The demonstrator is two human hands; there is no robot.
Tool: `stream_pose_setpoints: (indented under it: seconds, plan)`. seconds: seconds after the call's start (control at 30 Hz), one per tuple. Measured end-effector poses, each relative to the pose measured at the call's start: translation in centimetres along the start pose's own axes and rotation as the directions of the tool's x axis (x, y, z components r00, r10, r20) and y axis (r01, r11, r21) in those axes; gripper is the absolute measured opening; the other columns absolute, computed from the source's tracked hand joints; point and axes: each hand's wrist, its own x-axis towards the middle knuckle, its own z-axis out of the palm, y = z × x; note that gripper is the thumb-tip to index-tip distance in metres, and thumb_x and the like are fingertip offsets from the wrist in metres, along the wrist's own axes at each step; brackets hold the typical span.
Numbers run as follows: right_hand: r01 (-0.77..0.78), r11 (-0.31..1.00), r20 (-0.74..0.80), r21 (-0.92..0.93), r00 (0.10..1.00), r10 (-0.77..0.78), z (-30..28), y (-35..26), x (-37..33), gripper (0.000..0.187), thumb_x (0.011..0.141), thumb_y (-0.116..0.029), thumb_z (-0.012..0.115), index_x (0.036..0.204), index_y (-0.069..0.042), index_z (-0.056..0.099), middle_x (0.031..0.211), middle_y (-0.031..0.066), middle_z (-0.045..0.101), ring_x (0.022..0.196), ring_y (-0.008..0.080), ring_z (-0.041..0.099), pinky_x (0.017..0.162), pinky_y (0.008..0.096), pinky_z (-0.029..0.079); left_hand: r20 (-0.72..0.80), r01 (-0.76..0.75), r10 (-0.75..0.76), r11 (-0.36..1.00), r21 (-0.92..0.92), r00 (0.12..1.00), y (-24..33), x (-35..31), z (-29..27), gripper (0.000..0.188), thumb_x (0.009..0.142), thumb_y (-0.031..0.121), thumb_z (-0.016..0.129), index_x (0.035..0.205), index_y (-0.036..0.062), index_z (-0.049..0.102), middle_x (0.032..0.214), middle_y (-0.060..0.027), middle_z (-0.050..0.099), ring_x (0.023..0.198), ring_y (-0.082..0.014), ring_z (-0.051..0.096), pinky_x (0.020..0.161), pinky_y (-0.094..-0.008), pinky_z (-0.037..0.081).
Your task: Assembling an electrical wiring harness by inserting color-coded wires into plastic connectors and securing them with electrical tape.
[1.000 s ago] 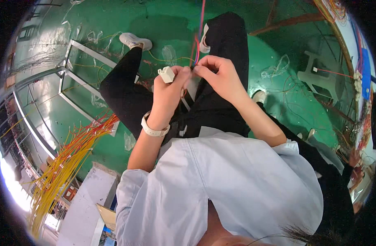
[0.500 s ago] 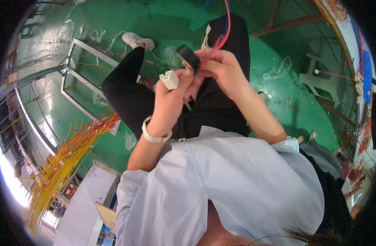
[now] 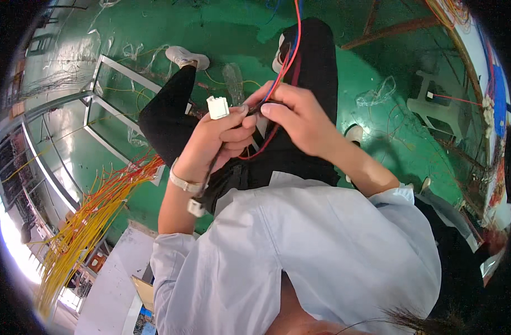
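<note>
My left hand [image 3: 211, 139], a pale strap on its wrist, is closed on a wire harness, its fingers curled. A white plug connector [image 3: 217, 107] sticks up beside its thumb. Below that hand, a dark lead ends in a smaller white connector [image 3: 196, 208] near the wrist. My right hand [image 3: 303, 120] pinches the same harness close to the left fingertips, where a black wrapped stretch [image 3: 255, 108] shows. From there red and blue wires [image 3: 294, 50] run up past the top edge. A dark red wire [image 3: 265, 146] loops below the hands. The fingers hide part of the bundle.
Left of me hang many yellow and red wires [image 3: 88, 223], with a metal frame [image 3: 119, 120] beyond. A pale stool [image 3: 437, 109] stands on the green floor at right. Plastic scraps [image 3: 376, 94] and loose wires lie about. A white surface [image 3: 107, 273] is at lower left.
The black roll, raised above my hands earlier, no longer shows. My left hand has moved left and down; the lower white connector now hangs in sight. My right hand has come lower along the wires.
</note>
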Motion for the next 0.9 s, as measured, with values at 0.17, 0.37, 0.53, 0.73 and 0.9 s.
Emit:
stream_pose_setpoints:
  seconds: [0.17, 0.37, 0.53, 0.73, 0.9]
  plan:
    - [0.167, 0.955, -0.068, -0.245, 0.980, -0.189, 0.3, -2.6, -1.8, 0.012, 0.086, -0.009, 0.061, 0.078, 0.000, 0.058, 0.075, 0.0083, 0.056, 0.067, 0.0168, 0.055, 0.062, 0.0283, 0.043, -0.162, 0.139, -0.074, 0.888, 0.438, 0.984, 1.5, -2.6, 2.7, 0.028, 0.092, 0.030, 0.051, 0.076, 0.0073, 0.053, 0.058, 0.0036, 0.046, 0.045, -0.0041, 0.037, 0.039, -0.0191, 0.025]
    - [0.227, 0.962, 0.632, -0.154, 0.771, -0.081, -10.0, -6.0, -4.7, 0.021, 0.087, -0.011, 0.058, 0.070, 0.001, 0.056, 0.069, 0.0095, 0.055, 0.063, 0.0219, 0.054, 0.059, 0.0343, 0.044, -0.193, 0.325, -0.334, 0.942, -0.079, 0.922, 3.8, -10.5, 0.2, 0.021, 0.083, 0.025, 0.063, 0.077, 0.0071, 0.057, 0.070, -0.0062, 0.056, 0.054, -0.0138, 0.049, 0.047, -0.0247, 0.035]
    - [0.089, 0.607, -0.317, -0.789, 0.787, -0.528, -24.1, -12.3, 4.4, 0.026, 0.094, -0.018, 0.047, 0.087, 0.001, 0.063, 0.078, 0.0070, 0.060, 0.073, 0.0159, 0.056, 0.070, 0.0289, 0.046, -0.018, -0.137, 0.165, 0.872, 0.469, 0.986, 1.8, -7.8, 4.1, 0.034, 0.098, 0.024, 0.047, 0.069, 0.0062, 0.045, 0.058, 0.0022, 0.040, 0.048, -0.0053, 0.030, 0.044, -0.0227, 0.020]
    - [-0.582, 0.094, -0.435, -0.807, 0.479, -0.763, -40.7, -9.6, 14.3, 0.065, 0.088, -0.026, 0.052, 0.136, 0.007, 0.023, 0.127, 0.0271, 0.046, 0.114, 0.0475, 0.045, 0.097, 0.0509, 0.037, -0.096, -0.294, 0.337, 0.905, 0.309, 0.937, 2.6, -5.1, 5.4, 0.033, 0.097, 0.025, 0.046, 0.073, 0.0022, 0.053, 0.049, 0.0044, 0.035, 0.044, -0.0057, 0.029, 0.042, -0.0226, 0.022]
    - [0.425, 0.338, 0.033, -0.839, 0.661, -0.749, -15.4, -11.2, 12.3, 0.065, 0.081, -0.028, 0.064, 0.137, -0.004, 0.040, 0.141, 0.0203, 0.038, 0.133, 0.0377, 0.031, 0.110, 0.0442, 0.026, -0.236, -0.387, 0.468, 0.865, 0.320, 0.852, 1.7, -7.1, 2.1, 0.031, 0.095, 0.026, 0.049, 0.076, 0.0013, 0.054, 0.050, 0.0020, 0.041, 0.042, -0.0069, 0.035, 0.038, -0.0220, 0.024]
